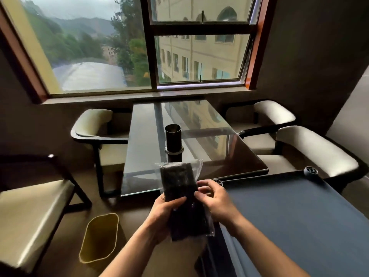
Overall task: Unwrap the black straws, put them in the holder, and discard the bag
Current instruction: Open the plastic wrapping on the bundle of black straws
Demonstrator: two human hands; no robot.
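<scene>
Left grip: the left hand [163,211] is clenched around the middle of the bundle of black straws [182,198], thumb across the front, fingers hidden behind it.
Right grip: the right hand [214,200] pinches the clear bag [196,166] at the bundle's right edge, fingertips [199,194] pressed on the plastic.
Straws: a thick dark bundle inside the bag, held upright and tilted slightly, up in the air between both hands, nearer the camera than the holder.
Bag: transparent plastic wrapped around the bundle; its loose crinkled top stands above the straws and overlaps the holder's base in the view.
Holder: a dark cylindrical holder [173,138] with an open top and a metal ring at its foot stands upright on the glass worktop [143,140], beyond the bundle and apart from it.
Worktop: dark with a reflective glass sheet, running from the holder back to the window [139,47].
Chairs: a cream-padded chair [93,126] left of the holder, two chairs [289,136] to its right, another chair [30,206] at near left.
Bin: a yellow-green waste bin [100,237] stands on the floor, left of the holder and closer to the camera, below the left forearm.
Grey surface: a flat blue-grey surface [289,216] lies right of the holder, under the right forearm; what it is I cannot tell.
</scene>
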